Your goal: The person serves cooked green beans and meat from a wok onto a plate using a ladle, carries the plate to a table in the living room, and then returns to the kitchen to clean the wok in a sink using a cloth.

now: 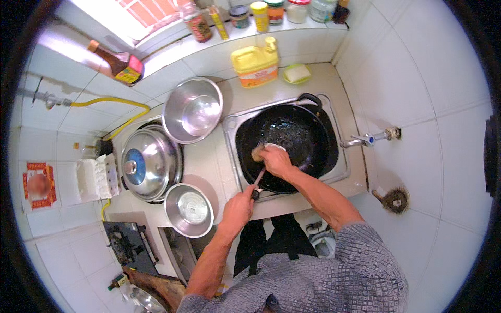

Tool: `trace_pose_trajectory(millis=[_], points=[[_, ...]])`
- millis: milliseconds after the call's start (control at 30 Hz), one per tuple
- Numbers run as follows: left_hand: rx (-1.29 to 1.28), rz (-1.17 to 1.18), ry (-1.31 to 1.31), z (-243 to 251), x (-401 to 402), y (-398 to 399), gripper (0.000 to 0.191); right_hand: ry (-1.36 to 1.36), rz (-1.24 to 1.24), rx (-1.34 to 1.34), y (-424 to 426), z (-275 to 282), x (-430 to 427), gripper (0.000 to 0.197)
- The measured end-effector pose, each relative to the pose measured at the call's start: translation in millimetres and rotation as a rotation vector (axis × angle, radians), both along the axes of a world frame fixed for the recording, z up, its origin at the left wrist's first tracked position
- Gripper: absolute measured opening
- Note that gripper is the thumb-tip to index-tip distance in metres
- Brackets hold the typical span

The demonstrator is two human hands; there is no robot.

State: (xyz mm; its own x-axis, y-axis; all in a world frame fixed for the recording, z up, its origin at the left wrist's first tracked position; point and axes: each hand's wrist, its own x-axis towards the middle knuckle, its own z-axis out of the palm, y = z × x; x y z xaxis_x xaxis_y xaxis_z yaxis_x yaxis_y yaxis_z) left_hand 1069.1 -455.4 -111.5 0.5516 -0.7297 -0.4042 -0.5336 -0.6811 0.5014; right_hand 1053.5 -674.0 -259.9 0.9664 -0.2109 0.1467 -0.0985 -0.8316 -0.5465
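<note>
A large black wok [297, 137] stands in the steel sink [342, 156], with wet shine on its inside. My left hand [239, 207] is closed on a dark handle [255, 194] at the wok's near left rim; a thin light shaft [260, 176] runs from it towards my right hand. My right hand [277, 159] is over the wok's left part and grips a brownish scrubber [257, 152], whose exact kind cannot be told. Something white shows just behind my right fingers. The kind of tool in my left hand is unclear.
Steel bowls [192, 111] [189, 210] and a lidded steel pot [146, 166] stand left of the sink. Behind it are a yellow detergent jug [255, 68] and a soap dish [297, 74]. A tap [362, 140] juts from the right wall; a round brush [395, 200] hangs below it.
</note>
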Motion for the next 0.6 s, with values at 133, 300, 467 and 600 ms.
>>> trace_pose_trajectory(millis=[133,300,467,600], points=[[-0.003,0.021,0.021,9.7,2.0,5.0,0.037,0.273,-0.144,-0.184,-49.2,8.5,-14.3,0.014],[-0.222,0.178,0.216,-17.9,1.6,17.9,0.041,0.304,-0.423,-0.118,-47.1,11.7,-28.3,0.021],[-0.279,0.836,1.249,13.5,6.8,5.6,0.04,-0.016,-0.592,0.425,-2.1,13.9,-39.0,0.027],[-0.327,0.879,1.416,18.0,4.6,12.1,0.041,-0.025,-0.562,0.402,-2.1,17.0,-19.9,0.025]])
